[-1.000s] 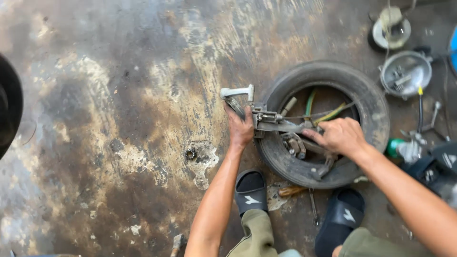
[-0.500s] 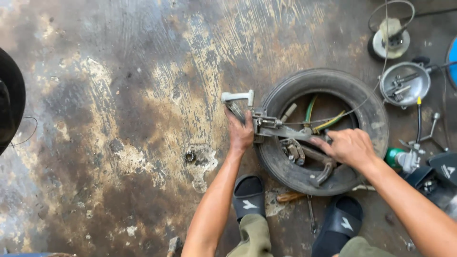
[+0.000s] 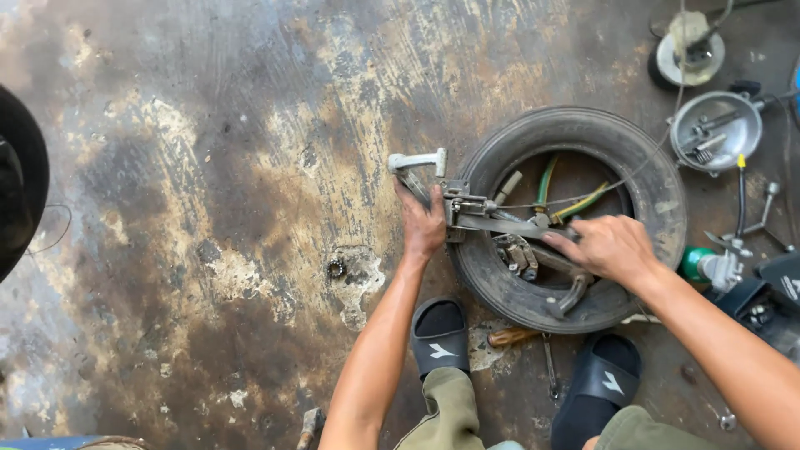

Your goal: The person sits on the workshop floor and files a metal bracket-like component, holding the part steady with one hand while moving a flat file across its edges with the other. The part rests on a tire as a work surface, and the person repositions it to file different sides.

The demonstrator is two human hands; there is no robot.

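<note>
Head view: metal tool [image 3: 492,218] spans tyre [image 3: 658,196], between left hand [image 3: 422,223] and right hand [image 3: 608,247].

floor [image 3: 208,167] — stained concrete, rust-brown patches | light — even daylight

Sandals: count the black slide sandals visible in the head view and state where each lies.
2. One black sandal sits below the left hand; the other lies below the tyre, near the right forearm. None appears hidden.

Left hand [image 3: 423,223] and right hand [image 3: 607,247] on a metal clamp tool [image 3: 492,223] across a tyre [image 3: 575,218].
</note>
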